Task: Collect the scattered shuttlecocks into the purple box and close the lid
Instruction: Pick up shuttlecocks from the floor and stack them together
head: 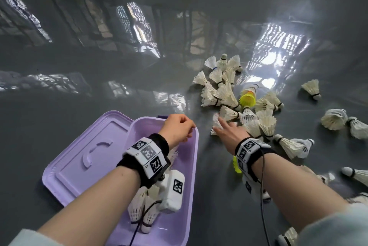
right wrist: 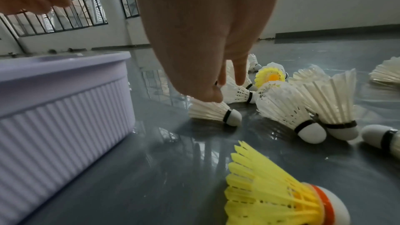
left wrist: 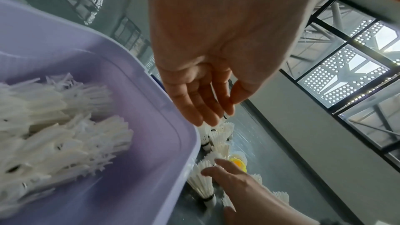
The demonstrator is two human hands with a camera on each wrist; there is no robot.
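My left wrist unit (head: 148,155) hid most shuttlecocks in the purple box (head: 194,146); box bottom cut off by frame edge; feathers there blurred in wrist cam.

Left hand (head: 177,128) loosely curled, right hand (head: 231,133) outstretched

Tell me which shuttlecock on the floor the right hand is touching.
The white shuttlecock lying on its side nearest the purple box; the right hand has its fingers on its feathers. The other shuttlecocks lie farther from the box, untouched.
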